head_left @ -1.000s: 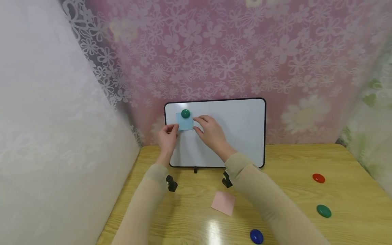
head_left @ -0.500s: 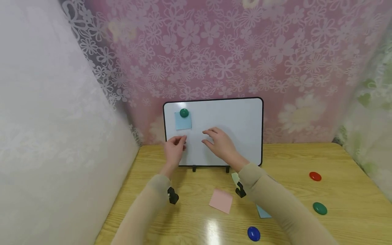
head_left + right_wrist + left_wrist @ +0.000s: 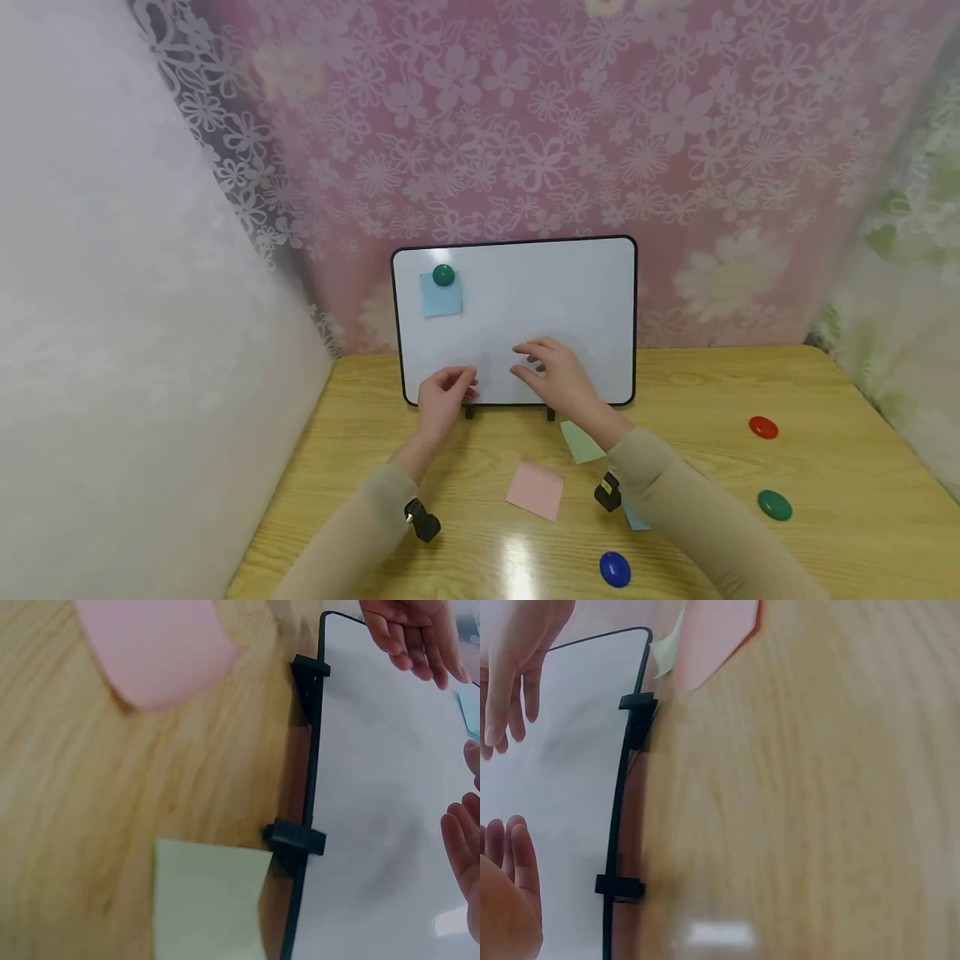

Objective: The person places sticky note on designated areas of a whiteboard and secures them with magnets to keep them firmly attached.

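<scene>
The whiteboard (image 3: 525, 317) stands upright at the back of the wooden table (image 3: 750, 500), a blue note (image 3: 440, 298) pinned near its top left corner under a green magnet (image 3: 443, 275). Both the left hand (image 3: 445, 398) and the right hand (image 3: 558, 375) hover before the whiteboard's lower edge, fingers relaxed, grasping nothing. Just in front of the whiteboard lie a pale green note (image 3: 581, 440) and a pink note (image 3: 536, 489).

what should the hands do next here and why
Probably the right hand should drop to the pink note on the table and pick it up. Both hands are empty in front of the whiteboard, where one blue note already sits under a green magnet. The left hand holds nothing either.
</scene>
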Demonstrator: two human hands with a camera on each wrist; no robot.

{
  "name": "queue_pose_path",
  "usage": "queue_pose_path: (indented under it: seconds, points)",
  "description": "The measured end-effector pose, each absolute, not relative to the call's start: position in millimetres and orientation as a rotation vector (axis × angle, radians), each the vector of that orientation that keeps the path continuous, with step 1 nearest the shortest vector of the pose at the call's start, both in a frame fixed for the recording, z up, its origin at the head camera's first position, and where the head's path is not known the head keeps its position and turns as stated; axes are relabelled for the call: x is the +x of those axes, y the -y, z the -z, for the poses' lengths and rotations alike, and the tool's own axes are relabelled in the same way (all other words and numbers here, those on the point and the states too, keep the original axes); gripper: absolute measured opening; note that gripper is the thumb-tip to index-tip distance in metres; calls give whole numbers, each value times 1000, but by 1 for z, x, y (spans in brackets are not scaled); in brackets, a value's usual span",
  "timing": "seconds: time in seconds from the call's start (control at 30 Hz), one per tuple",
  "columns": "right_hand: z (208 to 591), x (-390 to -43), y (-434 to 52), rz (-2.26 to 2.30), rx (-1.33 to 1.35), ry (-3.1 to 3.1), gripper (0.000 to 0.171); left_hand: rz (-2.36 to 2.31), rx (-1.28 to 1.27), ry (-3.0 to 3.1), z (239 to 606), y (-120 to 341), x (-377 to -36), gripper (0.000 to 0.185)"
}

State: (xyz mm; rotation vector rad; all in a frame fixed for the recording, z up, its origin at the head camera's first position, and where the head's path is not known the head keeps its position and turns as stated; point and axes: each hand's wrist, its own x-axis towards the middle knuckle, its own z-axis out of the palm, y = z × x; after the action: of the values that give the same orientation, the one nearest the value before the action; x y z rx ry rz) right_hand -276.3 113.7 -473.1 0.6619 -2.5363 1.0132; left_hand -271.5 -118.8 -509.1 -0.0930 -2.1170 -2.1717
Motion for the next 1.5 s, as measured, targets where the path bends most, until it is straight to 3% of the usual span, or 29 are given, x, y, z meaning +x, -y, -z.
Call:
queue_pose_path:
  seconds: [0.6,1.23,1.5]
  points:
    - [498,-236,-159,-1166,835,2610,29,2183,-569,2732,529,129,-243,41]
    - [505,-202,-196,-967,1099,2768,26,1903,-657,2864,531,112,-208,27]
    - [500,-184,-208,-958,1156,2803,24,1893,-557,2828,532,107,-200,29]
